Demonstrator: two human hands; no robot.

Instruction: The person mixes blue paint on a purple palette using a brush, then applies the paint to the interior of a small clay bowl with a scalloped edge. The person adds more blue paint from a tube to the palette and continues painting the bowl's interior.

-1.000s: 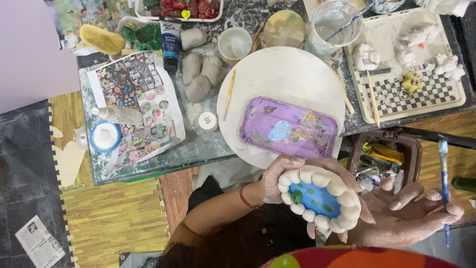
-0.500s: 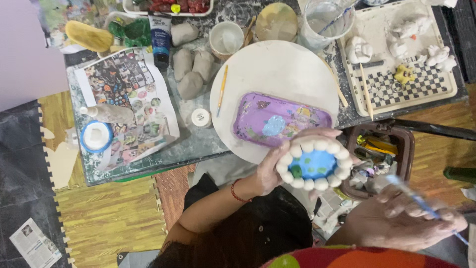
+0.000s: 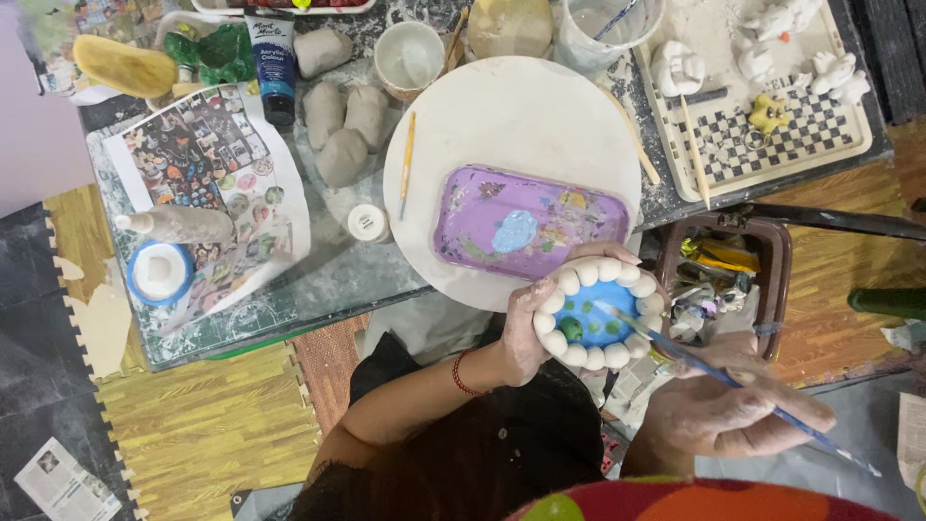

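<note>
Three grey clay lumps [image 3: 340, 121] beside the round white board [image 3: 511, 125]. One purple paint palette [image 3: 529, 220] on that board. One blue clay dish [image 3: 598, 314] rimmed with white beads, green dots inside. Two paintbrushes: one orange-handled [image 3: 407, 164], one blue-handled [image 3: 743, 386]. One dark paint tube [image 3: 275, 63]. One white cup [image 3: 409, 56]. One checkered tray [image 3: 772, 135]. One small white jar [image 3: 367, 223].

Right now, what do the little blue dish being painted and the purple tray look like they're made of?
The little blue dish looks like air-dry clay: matte white lumpy rim, painted blue centre with green dots. The purple tray seems plastic: smooth, thin raised rim, smeared with paint. Neither is certain.
</note>
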